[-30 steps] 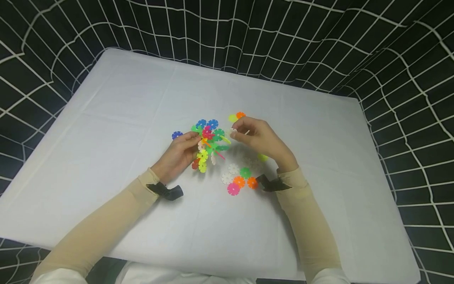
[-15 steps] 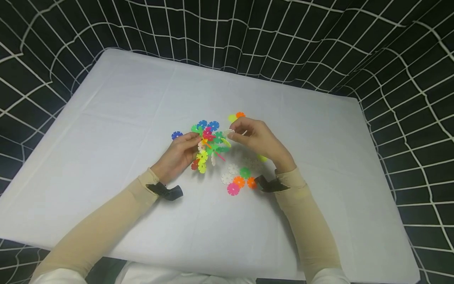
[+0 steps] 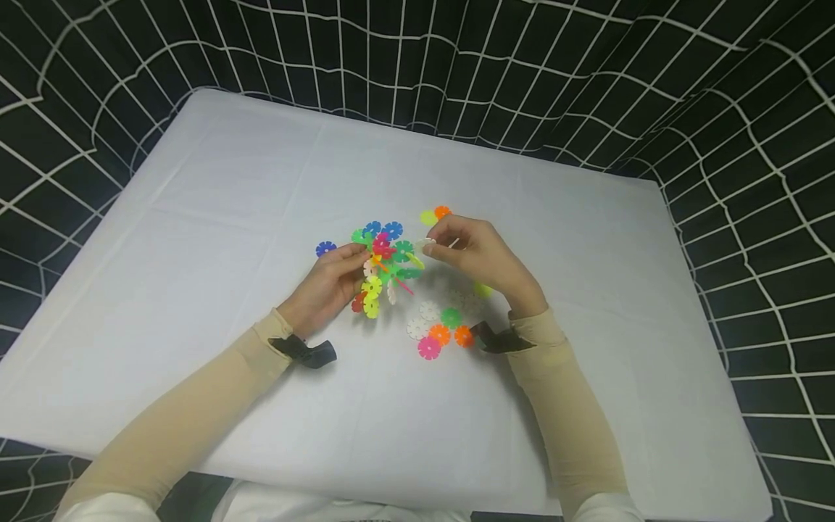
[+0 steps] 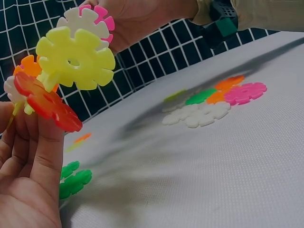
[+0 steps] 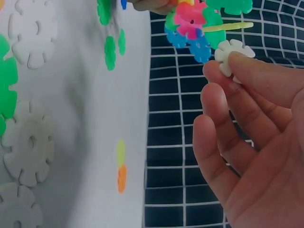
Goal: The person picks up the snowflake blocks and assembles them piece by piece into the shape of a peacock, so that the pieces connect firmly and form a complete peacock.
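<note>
My left hand (image 3: 333,279) grips a cluster of interlocked snowflake discs (image 3: 385,264) in many colours, held a little above the white table (image 3: 228,217). In the left wrist view my fingers (image 4: 28,156) pinch the cluster's red disc (image 4: 47,102), under a yellow disc (image 4: 76,59). My right hand (image 3: 476,254) pinches a single white disc (image 5: 231,54) between thumb and forefinger, right beside the cluster's right edge.
Loose discs lie on the table: a white, green, orange and pink group (image 3: 438,330) near my right wrist, a yellow and orange pair (image 3: 435,214) behind my right hand, a blue disc (image 3: 325,249) at the left. Black netting (image 3: 587,87) surrounds the table.
My right hand moved the white disc in towards the cluster, then drew back very slightly. The left hand and cluster stayed almost still.
</note>
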Tool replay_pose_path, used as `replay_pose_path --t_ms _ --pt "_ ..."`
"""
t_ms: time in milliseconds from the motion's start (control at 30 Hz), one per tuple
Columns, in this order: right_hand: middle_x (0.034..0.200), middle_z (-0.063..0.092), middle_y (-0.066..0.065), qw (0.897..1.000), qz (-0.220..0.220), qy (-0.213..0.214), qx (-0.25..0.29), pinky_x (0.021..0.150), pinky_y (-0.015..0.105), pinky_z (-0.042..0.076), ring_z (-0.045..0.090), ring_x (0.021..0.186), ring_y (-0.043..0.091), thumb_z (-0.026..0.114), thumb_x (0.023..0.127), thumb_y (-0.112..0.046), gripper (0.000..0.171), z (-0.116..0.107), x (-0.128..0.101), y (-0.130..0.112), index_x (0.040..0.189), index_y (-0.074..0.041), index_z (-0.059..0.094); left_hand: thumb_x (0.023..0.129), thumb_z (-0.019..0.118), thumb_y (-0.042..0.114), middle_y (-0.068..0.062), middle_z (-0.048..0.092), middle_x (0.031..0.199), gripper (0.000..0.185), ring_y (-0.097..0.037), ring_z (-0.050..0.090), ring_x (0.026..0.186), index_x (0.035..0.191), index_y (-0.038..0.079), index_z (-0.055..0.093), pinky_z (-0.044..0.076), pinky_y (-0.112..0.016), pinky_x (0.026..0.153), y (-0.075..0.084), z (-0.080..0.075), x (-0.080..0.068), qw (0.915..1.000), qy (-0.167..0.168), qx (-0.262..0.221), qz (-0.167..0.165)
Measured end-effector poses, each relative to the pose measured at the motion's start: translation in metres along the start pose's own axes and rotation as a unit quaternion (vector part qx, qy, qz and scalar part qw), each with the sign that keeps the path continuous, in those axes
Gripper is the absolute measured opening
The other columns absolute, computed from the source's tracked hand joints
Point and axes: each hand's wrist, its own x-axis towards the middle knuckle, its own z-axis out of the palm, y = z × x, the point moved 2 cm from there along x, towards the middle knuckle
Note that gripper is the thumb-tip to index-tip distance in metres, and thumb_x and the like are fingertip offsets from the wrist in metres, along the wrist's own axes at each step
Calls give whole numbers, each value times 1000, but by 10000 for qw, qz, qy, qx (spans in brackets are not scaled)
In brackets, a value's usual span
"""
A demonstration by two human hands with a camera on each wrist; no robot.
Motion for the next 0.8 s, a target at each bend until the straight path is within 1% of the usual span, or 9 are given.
replay_pose_path --t_ms 200,300,433,567,667,733,800 --pt "96 70 7 9999 58 27 -107 86 37 53 62 95 20 72 94 -18 11 0 0 2 100 -9 70 107 45 10 -5 53 126 25 -12 56 114 129 1 49 53 -19 97 0 1 0 10000 -18 -35 -17" --pt "97 70 7 10000 68 7 -67 87 37 53 63 95 20 72 94 -18 12 0 0 2 101 -9 70 107 45 9 -5 53 127 25 -12 57 115 130 1 49 53 -19 99 -1 1 0 10000 -49 11 3" --pt "95 70 7 10000 25 -3 10 86 37 52 62 93 20 73 94 -18 10 3 0 2 99 -9 71 107 44 9 -5 54 127 27 -12 57 116 131 0 48 53 -20 100 -1 1 0 9999 -89 106 55" --pt "90 71 5 9999 -34 130 -71 82 36 52 61 88 20 73 93 -16 6 7 0 0 93 -11 72 107 44 9 -2 56 116 21 -10 57 103 126 1 50 53 -16 88 -2 0 0 9994 -33 345 94" --pt "86 71 4 9995 -80 267 -149 79 35 52 60 84 20 74 92 -14 4 10 0 -1 90 -11 72 106 46 10 0 57 107 14 -10 55 93 117 4 53 49 -16 77 -2 0 -1 9987 71 499 111" --pt "85 71 3 9991 -93 345 -221 79 35 52 60 83 20 74 92 -13 4 12 0 -2 88 -11 72 106 46 9 2 58 104 11 -10 55 91 113 6 53 49 -16 76 -1 0 -1 9986 152 494 138" --pt "83 71 3 9987 -100 427 -275 77 35 53 60 82 20 74 92 -12 6 13 1 -4 87 -11 72 105 47 9 2 58 103 8 -9 55 90 110 7 54 50 -15 77 -1 1 -2 9987 224 426 147"
